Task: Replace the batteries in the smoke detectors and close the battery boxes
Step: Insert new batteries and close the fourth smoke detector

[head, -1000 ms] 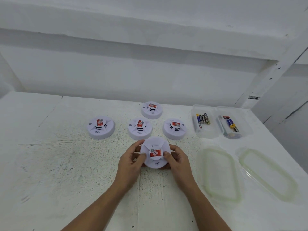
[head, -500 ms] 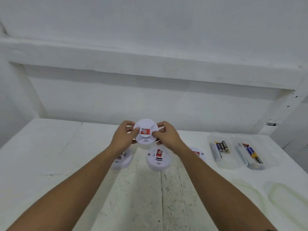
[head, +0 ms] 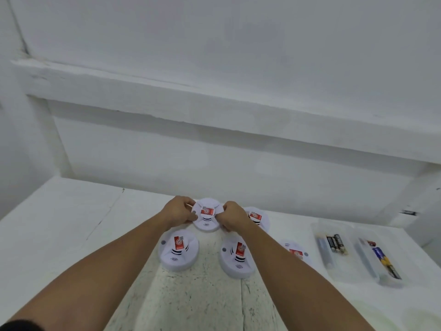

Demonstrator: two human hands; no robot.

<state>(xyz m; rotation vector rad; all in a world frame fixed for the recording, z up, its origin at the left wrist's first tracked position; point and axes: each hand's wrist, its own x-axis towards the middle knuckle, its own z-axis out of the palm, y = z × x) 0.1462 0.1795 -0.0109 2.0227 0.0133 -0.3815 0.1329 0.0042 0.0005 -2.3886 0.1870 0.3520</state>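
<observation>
Now holding the smoke detector aloft at twelve o'clock, off the table where it sat a second ago. Gripping its rim from both sides: left hand at nine o'clock, right hand at three, fingers curled tight on the edge. Probably readying to turn it over for the battery bay (not in sight yet). Leaving four other detectors below, from three round to seven o'clock. Smooth white moulded plastic, round and shallow-domed, red label, dark slots. Rough, speckled paint underneath. Clear, round-cornered battery boxes off at four o'clock, cylinders inside.
</observation>
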